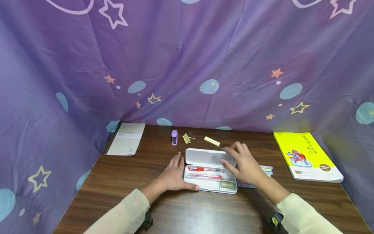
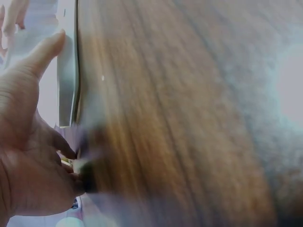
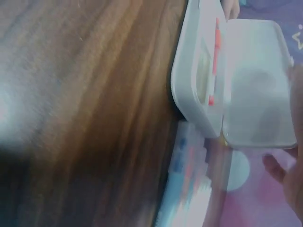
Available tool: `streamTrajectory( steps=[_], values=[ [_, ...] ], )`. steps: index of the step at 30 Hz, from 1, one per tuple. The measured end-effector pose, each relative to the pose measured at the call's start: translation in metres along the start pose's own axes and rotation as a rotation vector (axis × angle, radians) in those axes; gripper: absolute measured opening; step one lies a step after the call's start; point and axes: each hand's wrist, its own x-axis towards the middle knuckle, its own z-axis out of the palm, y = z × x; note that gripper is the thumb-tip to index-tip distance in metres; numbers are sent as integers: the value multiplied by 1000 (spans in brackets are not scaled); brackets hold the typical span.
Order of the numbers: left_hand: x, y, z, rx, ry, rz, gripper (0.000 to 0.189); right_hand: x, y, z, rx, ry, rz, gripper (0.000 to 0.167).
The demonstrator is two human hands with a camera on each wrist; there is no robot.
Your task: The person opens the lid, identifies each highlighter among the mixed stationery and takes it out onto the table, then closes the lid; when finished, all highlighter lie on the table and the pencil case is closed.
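A white pencil case (image 1: pixel 204 186) lies with its lid (image 1: pixel 201 156) raised. Two red pens (image 1: pixel 204 169) rest in its long tray, and an olive-coloured block (image 1: pixel 227 184) sits in the small front-right compartment. My left hand (image 1: pixel 174 177) is spread along the case's left end, its thumb touching the front rim. At the lid's right part, my right hand (image 1: pixel 244 164) has its fingers bent over the far edge and its thumb on the inner side. In the right wrist view, that hand (image 3: pixel 296 161) is cut off by the frame, so its full grip is partly hidden.
Behind the case are a purple stapler (image 1: pixel 174 137), gold binder clips (image 1: pixel 187 138) and a pale yellow bar (image 1: pixel 212 141). A pack of coloured pens (image 1: pixel 267 169) lies partly under my right arm. A notebook (image 1: pixel 125 139) is left, a yellow book (image 1: pixel 308 156) right.
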Motion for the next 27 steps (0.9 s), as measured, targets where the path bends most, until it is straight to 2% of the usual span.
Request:
streamTrajectory(
  steps=[4, 6, 8, 11, 15, 19, 23, 27],
  values=[
    [-1, 1, 0, 2, -11, -15, 147, -7, -15, 6, -15, -111, -123, 42],
    [-1, 1, 0, 6, -12, -23, 146, -10, -22, 10, -20, -176, -150, 43],
    [-1, 0, 1, 7, -9, -28, 146, -12, -28, 14, 5, -252, -142, 48],
    [-1, -1, 2, -4, 4, -24, 146, -14, -35, 19, 13, -370, -87, 61],
    [1, -2, 0, -37, 24, 10, 148, -15, -40, 26, -9, -488, -37, 78],
    [2, -2, -3, -19, -5, 108, 141, -16, -40, 35, -58, -499, -56, 85],
    [1, 0, -3, 14, -37, 221, 121, -17, -40, 43, -117, -471, -84, 90],
    [3, 2, -2, 11, -16, 269, 108, -18, -40, 48, -150, -461, -93, 92]
  ],
)
